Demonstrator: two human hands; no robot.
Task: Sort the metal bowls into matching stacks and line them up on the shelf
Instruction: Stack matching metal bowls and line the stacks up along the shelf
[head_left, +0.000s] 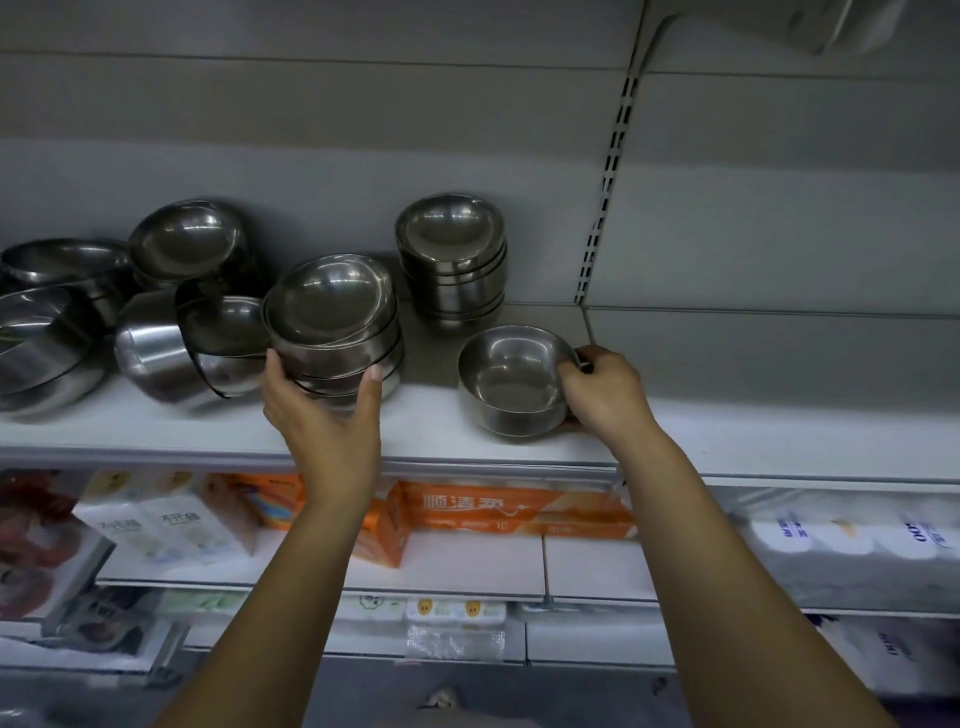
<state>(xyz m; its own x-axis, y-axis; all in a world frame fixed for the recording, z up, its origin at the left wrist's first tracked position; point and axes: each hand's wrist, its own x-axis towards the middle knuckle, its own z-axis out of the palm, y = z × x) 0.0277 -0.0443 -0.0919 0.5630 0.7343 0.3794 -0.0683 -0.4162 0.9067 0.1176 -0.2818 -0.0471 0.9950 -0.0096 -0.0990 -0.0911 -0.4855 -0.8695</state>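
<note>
A stack of steel bowls (332, 322) leans toward me at the middle of the white shelf (431, 431); my left hand (317, 410) grips it from below, thumb and fingers on either side. To its right a single steel bowl (511, 379) sits near the shelf's front edge, and my right hand (602, 389) pinches its right rim. Behind them a neat stack of smaller bowls (452, 254) stands against the back panel. More bowls (187, 343) lie tipped and jumbled on the left, with another stack (189, 244) behind them.
The shelf right of the slotted upright (605, 192) holds nothing visible. Larger bowls (41, 338) crowd the far left. Below are orange tissue boxes (514, 512), white cartons (166, 525) and paper rolls (852, 540) on lower shelves.
</note>
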